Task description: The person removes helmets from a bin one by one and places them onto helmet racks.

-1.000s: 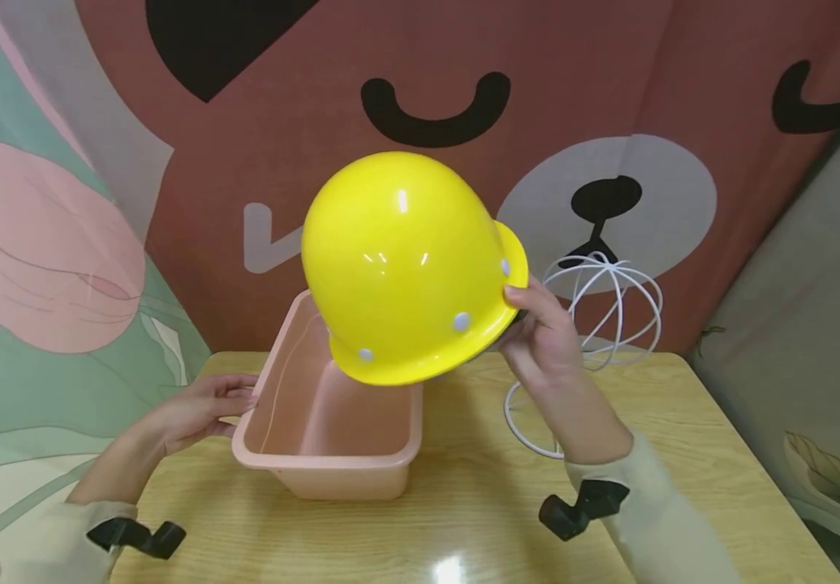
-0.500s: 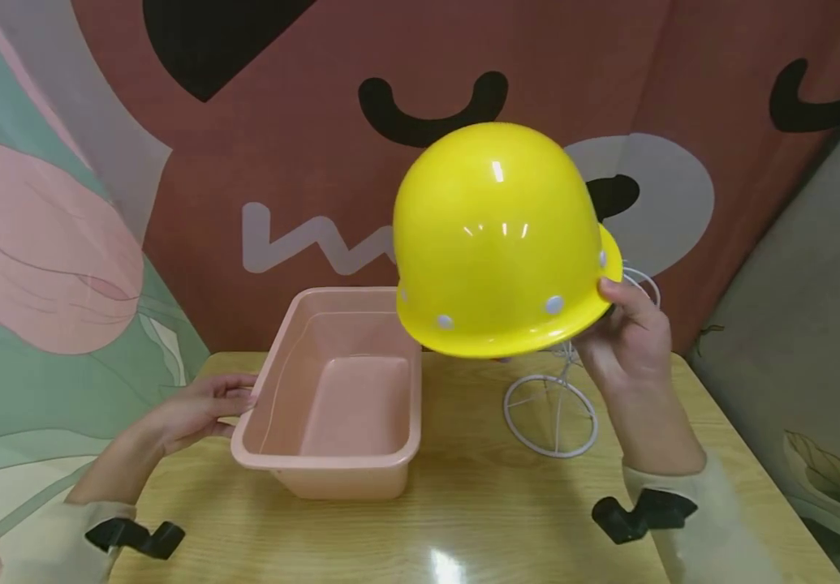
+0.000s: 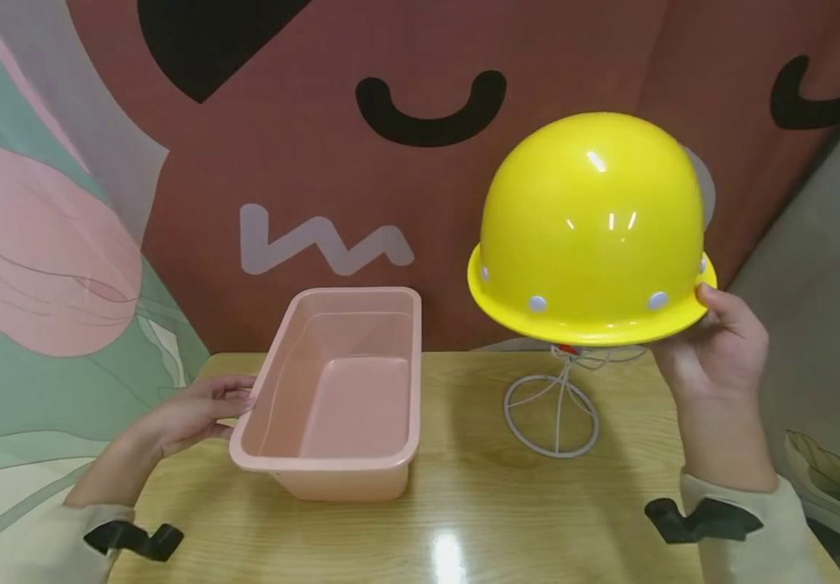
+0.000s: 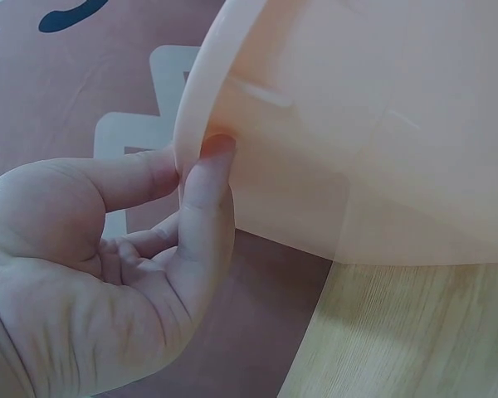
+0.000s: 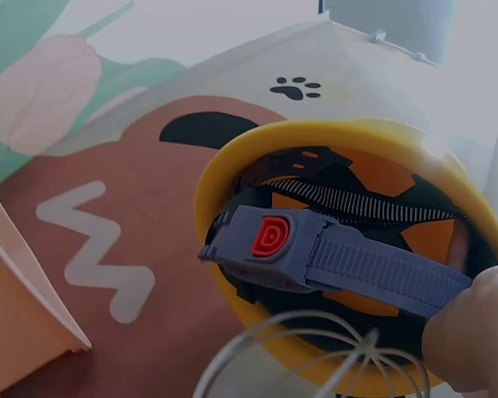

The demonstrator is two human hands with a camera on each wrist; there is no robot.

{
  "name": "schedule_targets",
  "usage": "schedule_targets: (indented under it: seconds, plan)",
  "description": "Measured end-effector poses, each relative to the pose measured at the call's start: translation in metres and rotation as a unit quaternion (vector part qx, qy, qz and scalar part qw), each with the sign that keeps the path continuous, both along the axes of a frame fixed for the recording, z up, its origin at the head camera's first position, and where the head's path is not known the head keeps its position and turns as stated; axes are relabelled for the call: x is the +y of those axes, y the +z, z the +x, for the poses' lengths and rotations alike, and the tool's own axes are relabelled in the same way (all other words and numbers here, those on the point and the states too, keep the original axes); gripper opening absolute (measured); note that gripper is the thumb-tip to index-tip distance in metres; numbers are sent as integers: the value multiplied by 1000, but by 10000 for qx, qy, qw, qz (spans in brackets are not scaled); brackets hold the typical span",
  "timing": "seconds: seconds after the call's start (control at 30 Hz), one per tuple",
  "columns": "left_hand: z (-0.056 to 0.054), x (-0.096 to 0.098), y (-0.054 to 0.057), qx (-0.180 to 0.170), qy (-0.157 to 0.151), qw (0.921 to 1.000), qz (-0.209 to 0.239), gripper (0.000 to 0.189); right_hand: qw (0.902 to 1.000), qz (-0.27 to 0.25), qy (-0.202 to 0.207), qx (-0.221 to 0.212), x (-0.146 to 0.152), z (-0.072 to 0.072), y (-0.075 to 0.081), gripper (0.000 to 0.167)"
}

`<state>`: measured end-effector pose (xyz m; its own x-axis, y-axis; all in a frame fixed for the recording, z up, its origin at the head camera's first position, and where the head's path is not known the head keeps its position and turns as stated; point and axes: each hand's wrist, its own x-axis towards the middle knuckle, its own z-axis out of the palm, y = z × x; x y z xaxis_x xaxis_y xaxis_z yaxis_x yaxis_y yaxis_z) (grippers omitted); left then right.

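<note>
My right hand (image 3: 715,349) grips the brim of a yellow hard hat (image 3: 595,227) at its right side, thumb on the outside. The hat is held in the air, dome up, above a white wire stand (image 3: 562,414). From below, the right wrist view shows the hat's grey adjustment strap (image 5: 382,269) with a red button, and the stand's wire dome (image 5: 369,340) just under the opening. On the left, my left hand (image 3: 196,414) pinches the rim of a pink plastic basin (image 3: 325,464) between thumb and fingers (image 4: 207,178).
Both the basin and the stand are on a light wood table (image 3: 478,503). Behind it hangs a brown cartoon curtain (image 3: 281,146), close to the table's back edge. A grey curtain (image 3: 821,268) borders the right side.
The hard hat has moved right in my right hand, from over the basin to above the wire stand, and turned more level. My left hand and the basin have stayed put.
</note>
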<state>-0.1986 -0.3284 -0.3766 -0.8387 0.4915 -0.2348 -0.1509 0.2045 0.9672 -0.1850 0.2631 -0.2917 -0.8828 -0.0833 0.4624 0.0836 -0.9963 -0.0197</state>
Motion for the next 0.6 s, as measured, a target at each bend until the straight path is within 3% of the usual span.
schedule_targets:
  seconds: [0.23, 0.43, 0.6]
  plan:
    - [-1, 1, 0, 59, -1, 10000, 71, 59, 9997, -210, -143, 31, 19, 0, -9, 54]
    - [0, 2, -3, 44, 1, 10000, 74, 57, 9995, -205, -188, -168, 28, -1, -26, 53]
    - [0, 1, -2, 54, -14, 9999, 109, 56, 9995, -282, -142, -68, 29, -6, -39, 51]
